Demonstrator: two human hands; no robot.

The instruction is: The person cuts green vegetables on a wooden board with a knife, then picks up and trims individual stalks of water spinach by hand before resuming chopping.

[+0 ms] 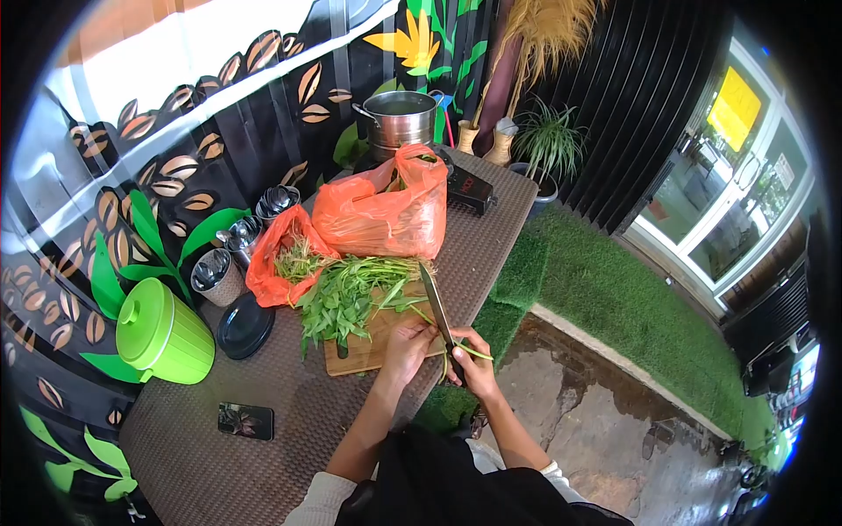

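1. The left hand [406, 348] has its fingers pinched together at the tips around a slender green stem [474, 352], held above the near edge of the board
2. The right hand [476, 366] has its fingers curled around the handle of a knife [438, 302], blade pointing up and away; the stem's far end passes beside this hand, though whether those fingers also grip it cannot be told
3. The stem looks very light and bendy, likely moist and a little slippery; a light pinch near the blade should steady it, since a hard squeeze could bruise it
4. Beyond the hands, leafy greens [342, 302] lie heaped on the chopping board [373, 349]; their leaves seem soft and easily torn, so the firmer stems at the right offer the better hold
5. Farther out on the bench [298, 421], a small orange bag [270, 259] and a larger orange bag [386, 215] stand just behind the greens
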